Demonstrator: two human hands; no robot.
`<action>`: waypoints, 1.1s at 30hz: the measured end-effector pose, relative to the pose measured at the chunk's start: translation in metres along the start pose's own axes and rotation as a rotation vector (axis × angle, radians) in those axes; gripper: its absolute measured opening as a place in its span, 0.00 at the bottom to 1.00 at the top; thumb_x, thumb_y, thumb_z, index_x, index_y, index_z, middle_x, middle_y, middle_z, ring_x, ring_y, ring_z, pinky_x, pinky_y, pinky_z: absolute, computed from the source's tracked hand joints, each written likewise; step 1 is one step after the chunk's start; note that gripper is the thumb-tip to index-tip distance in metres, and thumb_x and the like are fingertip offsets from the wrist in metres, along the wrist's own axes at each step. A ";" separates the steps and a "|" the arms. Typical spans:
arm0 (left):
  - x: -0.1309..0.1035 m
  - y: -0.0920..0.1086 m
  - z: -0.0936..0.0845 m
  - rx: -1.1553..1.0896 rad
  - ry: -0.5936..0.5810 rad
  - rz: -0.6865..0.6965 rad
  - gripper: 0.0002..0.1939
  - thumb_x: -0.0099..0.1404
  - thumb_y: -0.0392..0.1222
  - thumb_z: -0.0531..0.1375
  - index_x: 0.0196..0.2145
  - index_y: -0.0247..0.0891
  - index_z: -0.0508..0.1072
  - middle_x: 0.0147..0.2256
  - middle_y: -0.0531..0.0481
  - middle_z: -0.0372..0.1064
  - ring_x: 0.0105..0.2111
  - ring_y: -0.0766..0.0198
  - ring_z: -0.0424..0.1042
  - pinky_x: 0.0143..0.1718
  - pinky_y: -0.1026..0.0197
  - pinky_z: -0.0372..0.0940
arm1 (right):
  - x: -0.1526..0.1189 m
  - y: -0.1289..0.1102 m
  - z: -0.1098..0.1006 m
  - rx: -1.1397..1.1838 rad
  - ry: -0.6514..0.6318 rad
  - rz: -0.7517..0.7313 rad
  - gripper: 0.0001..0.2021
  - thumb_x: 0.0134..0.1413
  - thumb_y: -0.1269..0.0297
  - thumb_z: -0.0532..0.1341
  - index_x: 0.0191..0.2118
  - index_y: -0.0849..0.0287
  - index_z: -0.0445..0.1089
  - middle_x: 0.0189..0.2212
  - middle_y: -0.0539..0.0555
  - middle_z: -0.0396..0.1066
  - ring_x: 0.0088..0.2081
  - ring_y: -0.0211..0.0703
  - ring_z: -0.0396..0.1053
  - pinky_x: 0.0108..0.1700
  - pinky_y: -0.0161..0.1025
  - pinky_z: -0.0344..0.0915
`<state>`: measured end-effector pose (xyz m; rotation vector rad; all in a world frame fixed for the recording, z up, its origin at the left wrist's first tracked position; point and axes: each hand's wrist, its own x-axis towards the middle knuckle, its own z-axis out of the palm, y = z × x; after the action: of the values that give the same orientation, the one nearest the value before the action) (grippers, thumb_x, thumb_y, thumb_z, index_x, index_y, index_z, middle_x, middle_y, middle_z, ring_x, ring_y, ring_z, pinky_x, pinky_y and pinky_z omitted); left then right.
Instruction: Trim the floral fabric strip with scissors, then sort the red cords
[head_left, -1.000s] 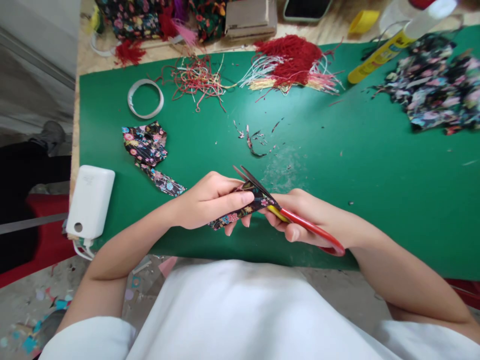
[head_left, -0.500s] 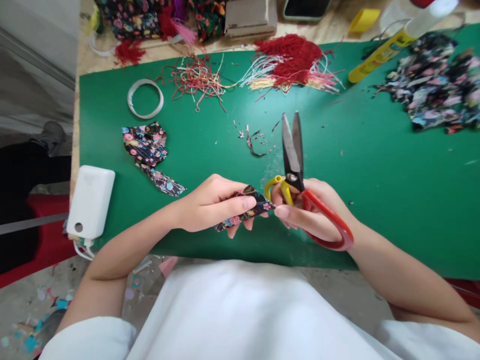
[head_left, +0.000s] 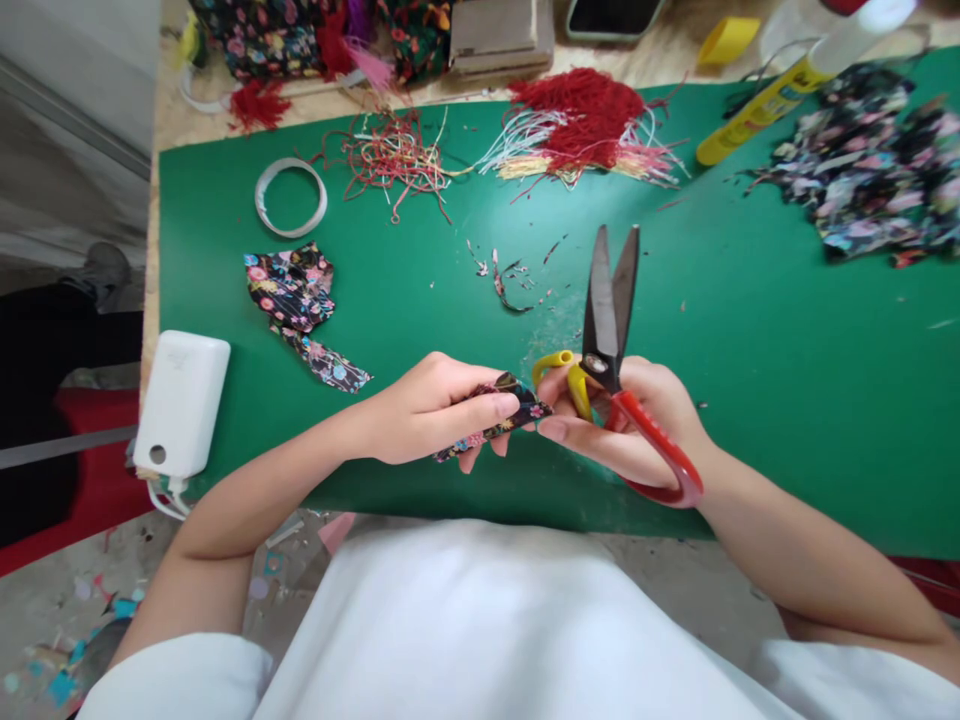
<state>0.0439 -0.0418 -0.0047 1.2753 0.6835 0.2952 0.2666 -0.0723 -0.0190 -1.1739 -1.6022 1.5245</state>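
Note:
My left hand (head_left: 442, 412) pinches a folded piece of black floral fabric (head_left: 517, 408), thumb on top and fingertips showing below. Scissors (head_left: 609, 350) with one yellow and one red handle sit in my right hand (head_left: 637, 425), blades parted and pointing away from me. The right thumb and a finger are at the right tip of the fabric; whether they pinch it is hard to tell. Beyond the hands, small dark fabric trimmings (head_left: 510, 290) lie on the green mat (head_left: 420, 300). Further left rests another floral fabric piece (head_left: 292, 290) with a narrow strip trailing from it.
A white power bank (head_left: 184, 400) with a cable stands at the left edge, near a tape ring (head_left: 291, 198). Along the back are tangled cords (head_left: 394, 155), red tassels (head_left: 592, 115), a yellow glue bottle (head_left: 772, 110) and a heap of fabric scraps (head_left: 870, 170).
The scissors have swung to the right and their blades have spread wider. Both hands have shifted very slightly, the fabric still in the left one.

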 end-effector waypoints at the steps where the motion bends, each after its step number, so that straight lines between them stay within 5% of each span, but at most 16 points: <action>1: 0.000 0.000 0.000 0.013 -0.004 -0.006 0.26 0.72 0.61 0.56 0.31 0.34 0.73 0.25 0.50 0.73 0.19 0.72 0.71 0.19 0.70 0.62 | 0.000 0.000 0.000 -0.019 0.011 -0.012 0.14 0.56 0.54 0.71 0.29 0.55 0.70 0.15 0.42 0.58 0.18 0.33 0.54 0.21 0.34 0.54; 8: 0.004 -0.007 -0.008 -0.086 0.015 0.004 0.23 0.70 0.61 0.58 0.38 0.35 0.73 0.30 0.51 0.74 0.25 0.68 0.75 0.24 0.69 0.67 | 0.001 0.001 0.004 0.026 0.216 0.090 0.16 0.54 0.55 0.72 0.26 0.54 0.68 0.16 0.44 0.62 0.17 0.35 0.58 0.19 0.36 0.55; 14: 0.010 -0.008 -0.016 -0.177 0.308 0.094 0.13 0.63 0.48 0.64 0.40 0.36 0.74 0.33 0.52 0.76 0.28 0.65 0.78 0.30 0.64 0.73 | 0.002 0.016 0.001 0.216 0.398 0.027 0.14 0.53 0.50 0.73 0.30 0.52 0.71 0.15 0.43 0.60 0.15 0.35 0.59 0.17 0.38 0.59; 21: 0.010 -0.012 -0.013 -0.139 0.527 0.228 0.15 0.68 0.55 0.61 0.40 0.39 0.75 0.33 0.53 0.78 0.25 0.67 0.77 0.25 0.65 0.71 | 0.003 0.019 0.003 0.257 0.458 0.003 0.14 0.50 0.52 0.74 0.30 0.51 0.72 0.14 0.41 0.59 0.14 0.35 0.60 0.16 0.37 0.59; 27: 0.011 -0.018 -0.011 0.004 0.595 0.342 0.13 0.69 0.53 0.62 0.41 0.41 0.75 0.35 0.53 0.77 0.25 0.69 0.76 0.24 0.66 0.70 | 0.005 0.015 0.004 0.257 0.467 -0.004 0.14 0.49 0.52 0.75 0.30 0.51 0.71 0.14 0.41 0.60 0.13 0.35 0.60 0.15 0.37 0.59; 33: 0.009 -0.015 -0.008 0.130 0.626 0.309 0.15 0.68 0.55 0.63 0.41 0.41 0.75 0.37 0.51 0.76 0.26 0.69 0.76 0.24 0.66 0.70 | 0.003 0.014 0.003 0.262 0.442 0.015 0.17 0.48 0.48 0.75 0.30 0.51 0.70 0.13 0.41 0.59 0.14 0.36 0.59 0.16 0.38 0.60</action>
<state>0.0430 -0.0348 -0.0223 1.4211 1.0440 0.9424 0.2655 -0.0721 -0.0332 -1.2656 -1.0716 1.3187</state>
